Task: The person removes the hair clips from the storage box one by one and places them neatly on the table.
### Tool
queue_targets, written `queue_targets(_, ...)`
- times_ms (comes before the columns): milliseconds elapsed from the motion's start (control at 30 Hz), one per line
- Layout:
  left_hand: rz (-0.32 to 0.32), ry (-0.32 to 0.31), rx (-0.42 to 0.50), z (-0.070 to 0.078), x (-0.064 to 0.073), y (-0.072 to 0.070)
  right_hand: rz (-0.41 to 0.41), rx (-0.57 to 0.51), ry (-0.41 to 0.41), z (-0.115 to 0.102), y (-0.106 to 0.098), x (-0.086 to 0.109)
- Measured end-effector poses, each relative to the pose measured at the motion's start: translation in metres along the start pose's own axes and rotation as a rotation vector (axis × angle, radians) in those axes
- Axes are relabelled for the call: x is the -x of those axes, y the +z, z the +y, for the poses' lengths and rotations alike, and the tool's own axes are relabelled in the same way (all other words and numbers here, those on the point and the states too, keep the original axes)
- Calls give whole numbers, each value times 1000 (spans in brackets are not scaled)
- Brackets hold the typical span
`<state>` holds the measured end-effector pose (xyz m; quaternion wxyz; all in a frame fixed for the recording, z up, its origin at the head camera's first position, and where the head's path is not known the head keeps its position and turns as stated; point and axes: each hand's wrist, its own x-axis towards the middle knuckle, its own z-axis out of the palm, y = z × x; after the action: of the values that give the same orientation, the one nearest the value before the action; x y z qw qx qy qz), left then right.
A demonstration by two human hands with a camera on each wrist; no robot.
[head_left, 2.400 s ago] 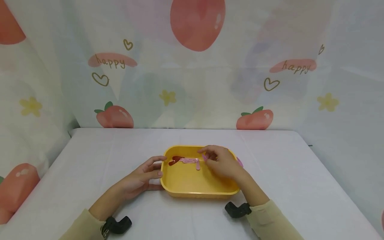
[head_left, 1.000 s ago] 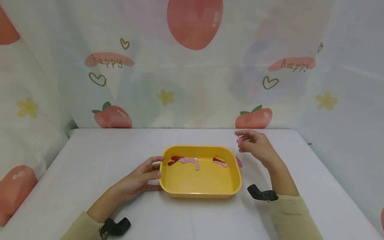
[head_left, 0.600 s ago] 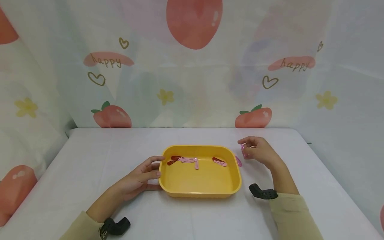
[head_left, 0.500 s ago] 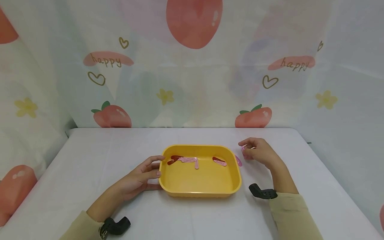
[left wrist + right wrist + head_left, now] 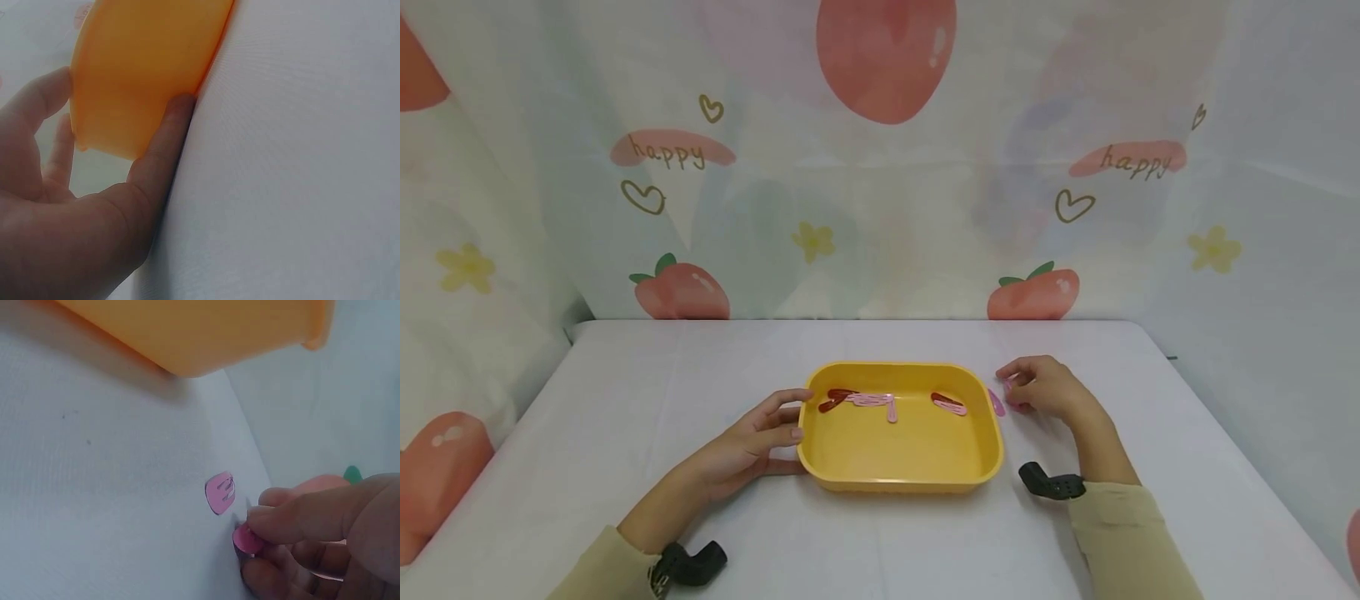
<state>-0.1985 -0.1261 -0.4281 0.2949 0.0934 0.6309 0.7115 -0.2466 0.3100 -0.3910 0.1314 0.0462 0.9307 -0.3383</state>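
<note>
In the head view, a yellow plastic tray (image 5: 900,483) stands on the white table. My left hand (image 5: 745,446) rests against its left end; the left wrist view shows extended fingers (image 5: 164,140) touching the tray wall (image 5: 140,69). Beyond the tray's right end, my right hand (image 5: 1048,387) pinches a pink hair clip (image 5: 247,539) between thumb and fingers, low over the table. Another pink hair clip (image 5: 220,494) lies on the cloth between that hand and the tray. Inside the tray, red hair clips (image 5: 831,403) and pink hair clips (image 5: 871,400) lie at the left.
A red hair clip (image 5: 943,398) and a pink hair clip (image 5: 953,408) lie together on the tray's right side. Behind the table (image 5: 700,358) hangs a printed curtain (image 5: 910,225). Black wrist mounts (image 5: 696,565) sit on both sleeves.
My right hand has left the tray, where a red and a pink clip now show, moved right, then come down to the table with a pink hair clip. My left hand stays at the tray.
</note>
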Motion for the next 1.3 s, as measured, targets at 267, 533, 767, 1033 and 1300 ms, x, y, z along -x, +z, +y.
queue_targets(267, -13, 3, 11, -1, -1, -1, 25, 29, 7, -4, 1, 3)
queue_targets(533, -22, 6, 10, 0, -1, -2, 82, -64, -92, -16, -3, 9)
queue_targets(767, -15, 0, 10, -1, -1, -1, 66, -224, -307, -54, 1, 30)
queue_targets(1033, -20, 3, 20, -1, -1, -2, -105, -277, -362, -77, 22, 37)
queue_targets(1300, -17, 2, 14, -1, -1, -2, -88, -133, -386, -82, 42, 35)
